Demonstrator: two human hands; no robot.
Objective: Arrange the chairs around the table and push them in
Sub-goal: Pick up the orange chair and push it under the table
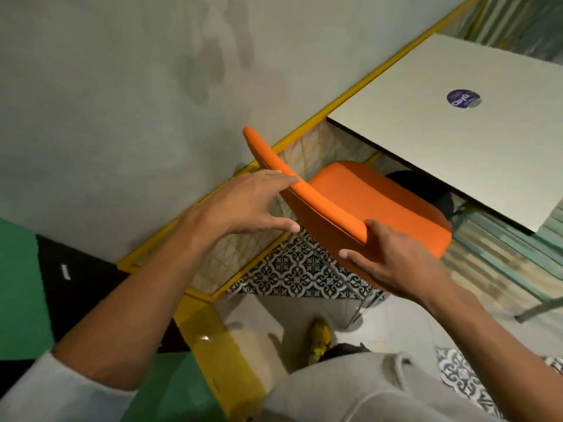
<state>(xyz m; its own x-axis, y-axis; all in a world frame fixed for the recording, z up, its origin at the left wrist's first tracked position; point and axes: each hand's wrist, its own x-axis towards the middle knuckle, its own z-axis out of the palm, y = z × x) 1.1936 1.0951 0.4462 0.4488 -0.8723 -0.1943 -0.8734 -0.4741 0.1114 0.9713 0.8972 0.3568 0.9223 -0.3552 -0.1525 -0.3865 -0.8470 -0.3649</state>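
Observation:
An orange chair (380, 202) stands with its seat partly under the near-left edge of a white table (457, 141). Its curved backrest faces me. My right hand (396, 263) grips the backrest's right end, thumb on top and fingers underneath. My left hand (243, 205) is at the middle of the backrest with fingers spread; its fingertips reach the top edge, but I cannot tell whether they touch it. One thin metal chair leg (359, 312) shows below.
A grey wall with a yellow-framed mesh panel (304, 147) runs close along the chair's left side. A round purple sticker (461, 98) lies on the tabletop. Something dark (426, 190) sits under the table. My yellow shoe (320, 339) stands on the floor behind the chair.

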